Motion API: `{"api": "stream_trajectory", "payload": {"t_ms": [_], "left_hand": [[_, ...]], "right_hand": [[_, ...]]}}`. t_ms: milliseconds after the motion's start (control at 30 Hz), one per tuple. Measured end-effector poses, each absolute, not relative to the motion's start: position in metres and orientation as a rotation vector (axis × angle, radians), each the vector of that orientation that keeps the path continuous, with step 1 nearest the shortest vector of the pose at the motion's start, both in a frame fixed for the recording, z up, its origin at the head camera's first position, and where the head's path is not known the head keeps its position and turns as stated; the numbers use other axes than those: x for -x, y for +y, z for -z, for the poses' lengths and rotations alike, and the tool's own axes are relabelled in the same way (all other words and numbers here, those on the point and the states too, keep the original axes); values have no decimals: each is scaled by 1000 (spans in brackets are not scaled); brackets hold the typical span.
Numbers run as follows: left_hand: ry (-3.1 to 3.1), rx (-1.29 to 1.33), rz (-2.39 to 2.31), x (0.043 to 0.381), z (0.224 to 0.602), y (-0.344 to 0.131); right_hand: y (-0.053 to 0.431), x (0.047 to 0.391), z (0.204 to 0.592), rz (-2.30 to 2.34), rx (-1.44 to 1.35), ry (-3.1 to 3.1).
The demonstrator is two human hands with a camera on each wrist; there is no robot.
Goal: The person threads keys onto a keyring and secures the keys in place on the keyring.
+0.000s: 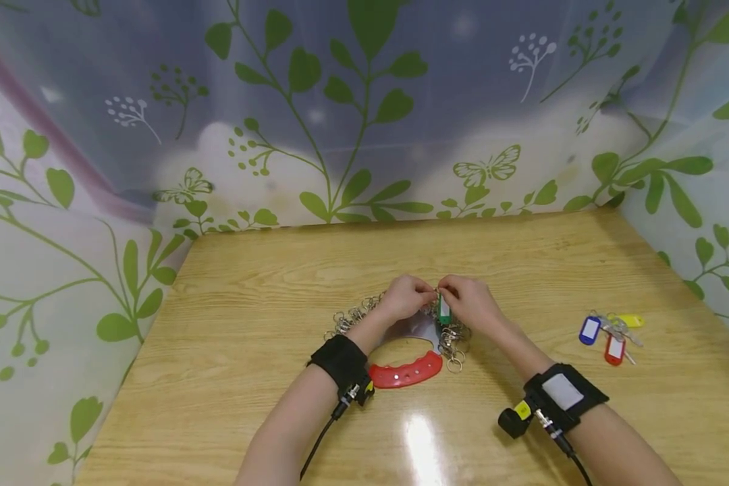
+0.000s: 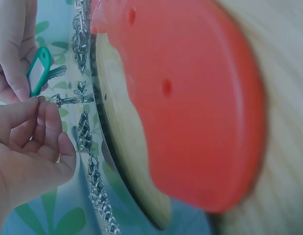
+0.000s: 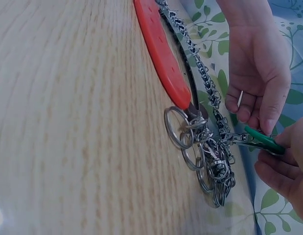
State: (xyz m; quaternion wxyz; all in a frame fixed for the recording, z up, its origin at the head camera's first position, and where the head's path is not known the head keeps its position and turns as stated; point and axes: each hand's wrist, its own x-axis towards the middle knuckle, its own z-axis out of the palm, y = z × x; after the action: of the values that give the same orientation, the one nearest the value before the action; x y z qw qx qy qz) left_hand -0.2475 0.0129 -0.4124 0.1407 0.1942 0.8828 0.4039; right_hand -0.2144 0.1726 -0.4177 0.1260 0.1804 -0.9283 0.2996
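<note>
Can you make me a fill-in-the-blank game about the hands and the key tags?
The right hand holds a ____ key tag.
The handle is coloured ____.
Near the blue tag and the red tag lies another loose tag, coloured ____.
These three loose tags lie on the person's ____ side.
Missing words: green; red; yellow; right.

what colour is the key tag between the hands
The key tag is green with a white label, clearest in the left wrist view.
</note>
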Motion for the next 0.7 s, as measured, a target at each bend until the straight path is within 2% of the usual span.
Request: {"api": "stream_trajectory", "payload": {"t_ms": [700], "left_hand": [[2562, -547, -1185, 247, 413, 14]], "right_hand": [[173, 217, 420, -932, -472, -2716]]}}
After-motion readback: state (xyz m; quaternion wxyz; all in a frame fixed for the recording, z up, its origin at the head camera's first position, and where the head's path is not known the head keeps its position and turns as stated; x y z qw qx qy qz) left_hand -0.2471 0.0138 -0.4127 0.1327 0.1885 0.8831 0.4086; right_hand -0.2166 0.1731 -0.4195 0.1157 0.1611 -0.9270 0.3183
